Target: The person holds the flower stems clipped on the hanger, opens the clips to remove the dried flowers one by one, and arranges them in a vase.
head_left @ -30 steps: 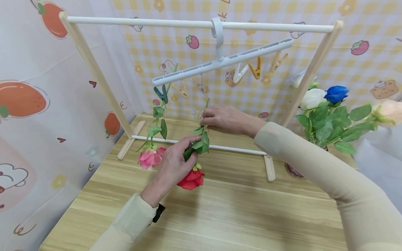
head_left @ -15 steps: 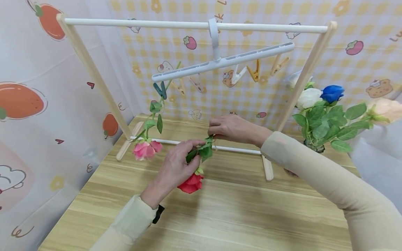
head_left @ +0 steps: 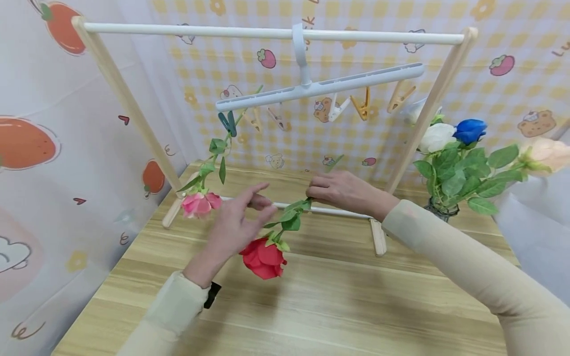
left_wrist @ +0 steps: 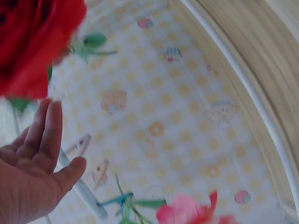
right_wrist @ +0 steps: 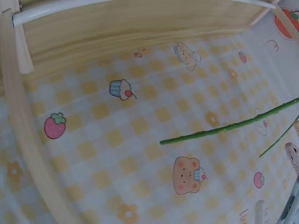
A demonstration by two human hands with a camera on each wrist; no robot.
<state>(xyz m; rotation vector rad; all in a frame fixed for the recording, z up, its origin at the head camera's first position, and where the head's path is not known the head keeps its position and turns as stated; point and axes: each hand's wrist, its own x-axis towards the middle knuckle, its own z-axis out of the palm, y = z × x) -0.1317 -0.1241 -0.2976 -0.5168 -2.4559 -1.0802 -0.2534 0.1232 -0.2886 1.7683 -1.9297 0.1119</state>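
My right hand (head_left: 340, 193) pinches the green stem of a red artificial rose (head_left: 263, 258), whose bloom hangs down to the left, over the table. In the right wrist view the bare stem end (right_wrist: 205, 134) sticks out against the checked cloth. Beside the bloom is my left hand (head_left: 236, 222), fingers spread and holding nothing; the left wrist view has the fingers below the red petals (left_wrist: 37, 42). Upside down at the left hangs a pink rose (head_left: 199, 204), its stem held in a teal clip (head_left: 228, 123) on the tilted white hanger (head_left: 320, 88).
The hanger hooks over the white top rail (head_left: 200, 31) of a wooden-legged rack. Several more clips, such as the yellow clip (head_left: 361, 105), dangle from it. At the right, white, blue and peach roses (head_left: 545, 154) stand in a glass vase (head_left: 442, 210).
My left hand has let go of the red rose's leaves and moved left with its fingers opening. My right hand has moved right and down with the stem, tilting the rose.
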